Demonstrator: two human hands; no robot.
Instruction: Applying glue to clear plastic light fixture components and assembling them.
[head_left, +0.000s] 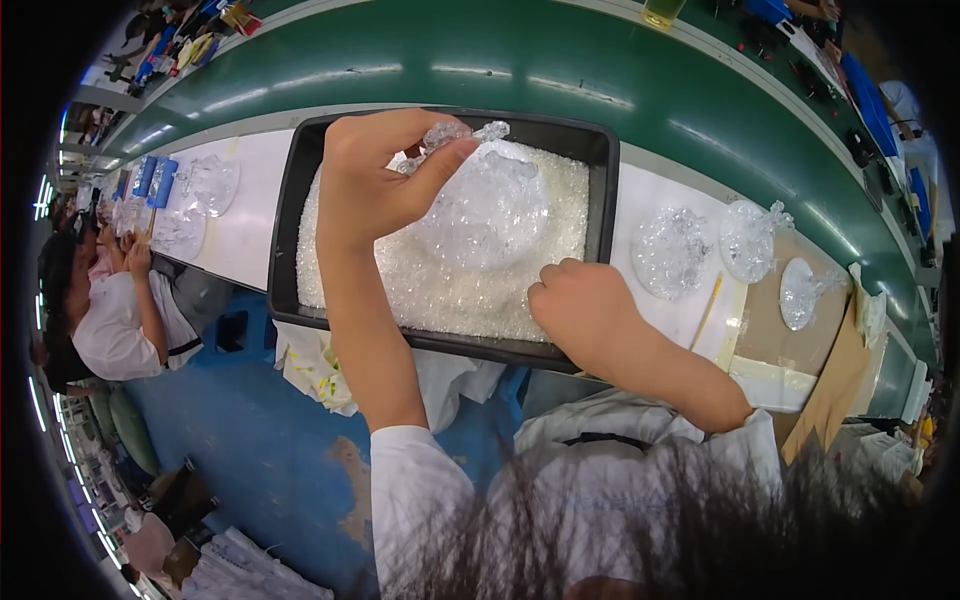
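A black tray (455, 345) filled with small clear beads (350, 270) lies in front of me. In it rests a clear, round, dish-like piece (485, 220) with a sculpted knob (487, 133) at its far edge. My left hand (385, 175) reaches over the tray, thumb and fingers pinched on that knob. At the tray's near right, my right hand (583, 305) is curled closed against the beads, beside the round piece. Its fingertips are hidden, so I cannot make out what they hold.
Several similar clear pieces lie to the right, among them a round one (672, 252), near a thin yellow stick (706, 312). More clear pieces (205, 187) and blue-topped tools (158, 183) are at the left, where a person (125, 320) sits. Beyond runs a green surface (480, 75).
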